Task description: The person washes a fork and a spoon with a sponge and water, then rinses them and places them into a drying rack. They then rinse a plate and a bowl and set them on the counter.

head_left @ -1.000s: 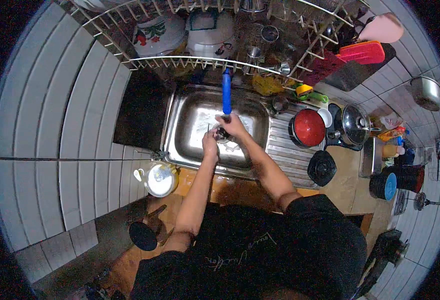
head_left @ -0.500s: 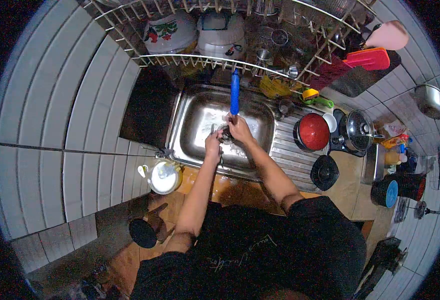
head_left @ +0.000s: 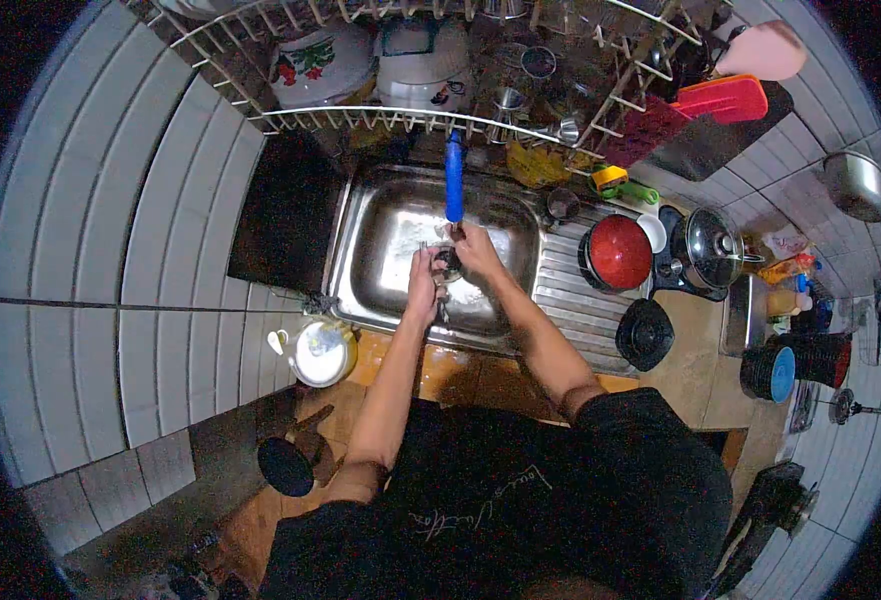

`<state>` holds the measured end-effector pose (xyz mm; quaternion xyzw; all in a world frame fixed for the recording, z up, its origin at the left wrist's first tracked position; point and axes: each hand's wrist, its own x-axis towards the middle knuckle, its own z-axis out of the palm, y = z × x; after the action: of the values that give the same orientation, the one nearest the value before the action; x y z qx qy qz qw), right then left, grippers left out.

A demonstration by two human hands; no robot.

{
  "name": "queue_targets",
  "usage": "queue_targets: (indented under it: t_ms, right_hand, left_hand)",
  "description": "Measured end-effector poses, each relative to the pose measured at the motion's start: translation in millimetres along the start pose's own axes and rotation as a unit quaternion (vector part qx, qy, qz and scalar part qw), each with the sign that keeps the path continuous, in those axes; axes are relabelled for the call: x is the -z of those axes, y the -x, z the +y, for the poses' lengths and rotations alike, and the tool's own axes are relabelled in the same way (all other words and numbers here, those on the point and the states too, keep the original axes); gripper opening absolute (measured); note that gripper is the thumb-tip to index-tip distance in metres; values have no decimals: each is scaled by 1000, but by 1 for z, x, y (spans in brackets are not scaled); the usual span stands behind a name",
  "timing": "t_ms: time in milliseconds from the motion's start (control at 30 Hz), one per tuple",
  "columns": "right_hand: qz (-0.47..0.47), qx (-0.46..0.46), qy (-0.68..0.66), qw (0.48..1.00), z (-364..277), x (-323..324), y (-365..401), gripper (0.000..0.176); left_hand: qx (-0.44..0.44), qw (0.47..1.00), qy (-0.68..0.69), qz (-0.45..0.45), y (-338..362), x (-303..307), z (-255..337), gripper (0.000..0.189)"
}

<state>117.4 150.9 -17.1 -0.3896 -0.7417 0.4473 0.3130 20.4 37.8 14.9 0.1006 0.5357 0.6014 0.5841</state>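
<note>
My left hand (head_left: 423, 283) is over the sink basin (head_left: 375, 270), closed around a piece of metal cutlery that looks like a fork (head_left: 423, 247). Its tines point up past my fingers and its handle shows below my palm. Beside it, my right hand (head_left: 475, 250) is at the lower end of the blue-sleeved tap spout (head_left: 454, 185), fingers curled. Whether those fingers grip the spout end or something under it is hidden. The dark drain (head_left: 447, 262) shows between my hands.
On the drainboard (head_left: 565, 260) are a red bowl (head_left: 620, 252) and a black dish (head_left: 644, 335). A lidded pan (head_left: 710, 250) stands further right. A wire dish rack (head_left: 360, 112) hangs above the sink. Left of the front edge is a white lidded container (head_left: 322, 352).
The whole view has shifted slightly to the left. My left hand has turned a little and sits more upright beside the drain. My right hand stays at the spout end.
</note>
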Motion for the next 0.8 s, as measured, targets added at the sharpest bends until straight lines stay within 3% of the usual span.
queue_targets:
  t_ms: [133,200,333,467,533,600,667,800]
  right_hand:
    - [28,-48,-15,998,10,0,2,18]
    - [27,-94,-109,989,7,6,10,20]
    - [-77,-210,-251,942,6,11,35,20]
    - [-155,-143,-199,957,6,21,56,21]
    - [-161,-139,-223,951,3,24,58,21]
    - [-149,-141,-267,942,7,24,58,21]
    - [-141,-148,-267,942,9,26,58,22]
    - [-115,-88,-203,969,12,31,58,23]
  left_hand:
    - [-17,999,9,-26,-12,-3,-3,28]
    - [-18,999,22,-19,-11,-11,6,28]
    - [-44,995,-90,-27,-14,-23,19,28]
    - [-95,993,-61,-44,-36,-29,4,29]
    - [-24,990,-132,-41,-38,-32,7,30]
    - [-32,986,-156,-51,-49,-34,-1,31]
    - [-115,984,-125,-52,-66,-30,-17,27]
    - [-177,966,-175,-64,-82,-22,-23,21]
